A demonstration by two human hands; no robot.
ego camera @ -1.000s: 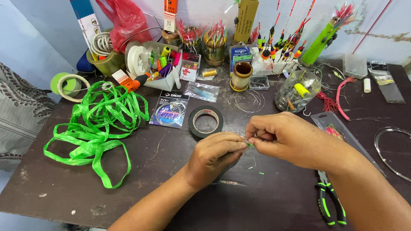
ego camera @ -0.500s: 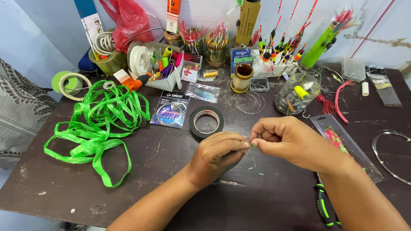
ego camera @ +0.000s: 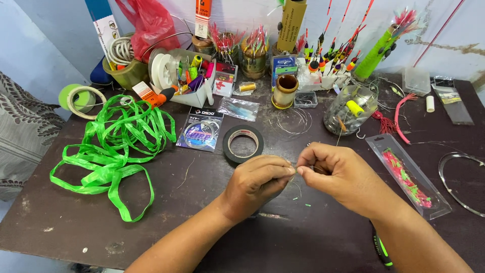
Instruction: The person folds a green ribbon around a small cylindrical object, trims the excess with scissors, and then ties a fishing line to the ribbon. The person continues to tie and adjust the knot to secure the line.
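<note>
My left hand point(ego camera: 255, 184) and my right hand point(ego camera: 338, 174) meet fingertip to fingertip over the middle of a dark table point(ego camera: 76, 222). Both pinch a thin, nearly invisible fishing line point(ego camera: 294, 174) with something tiny at the pinch; the fingers hide what it is. A short loose end of line point(ego camera: 298, 188) hangs below the fingers. Small green bits point(ego camera: 301, 201) lie on the table just under my hands. A black tape roll point(ego camera: 243, 143) lies flat just beyond my left hand.
A tangle of green plastic ribbon point(ego camera: 113, 146) covers the left side. A line packet point(ego camera: 199, 134), brass spool point(ego camera: 285, 91), glass jar point(ego camera: 350, 108), clear lure packet point(ego camera: 408, 174), wire loop point(ego camera: 462, 182) and green-handled pliers point(ego camera: 381, 247) surround my hands. Floats, tubes and cups crowd the back edge.
My hands stay pinched together over the same spot, with only small finger shifts. The view has tilted slightly, so the table sits a little differently in frame.
</note>
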